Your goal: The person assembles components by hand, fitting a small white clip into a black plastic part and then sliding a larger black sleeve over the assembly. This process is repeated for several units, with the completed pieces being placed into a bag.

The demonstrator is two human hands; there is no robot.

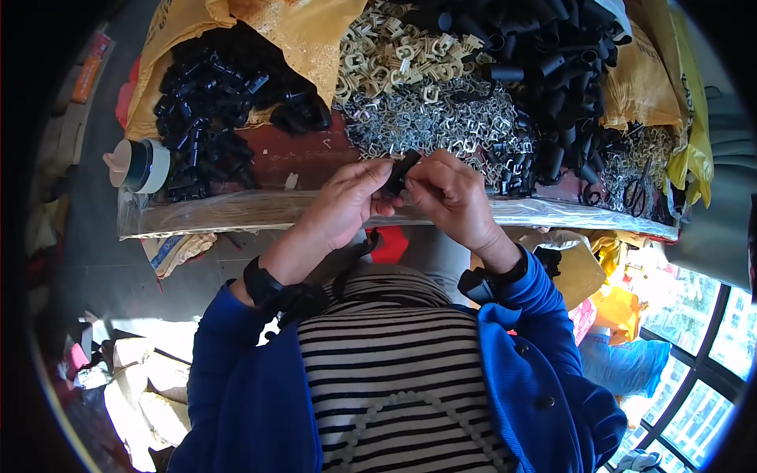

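A small black plastic part (400,172) is pinched between the thumb and fingers of my left hand (344,203), just above the table's near edge. My right hand (453,197) is closed against the right side of this part, its thumb and forefinger pressed together. Whatever sits between those right fingertips is too small to make out. Right behind my hands lies a heap of small silvery metal clips (430,126). Beyond it are piled beige plastic pieces (386,55).
Black plastic parts (193,118) spill from a yellow sack (296,39) on the left. Black tubes (564,87) are heaped on the right, near black-handled scissors (635,193). A white-and-dark round container (146,165) stands at the left corner. Clear plastic wraps the table edge (236,213).
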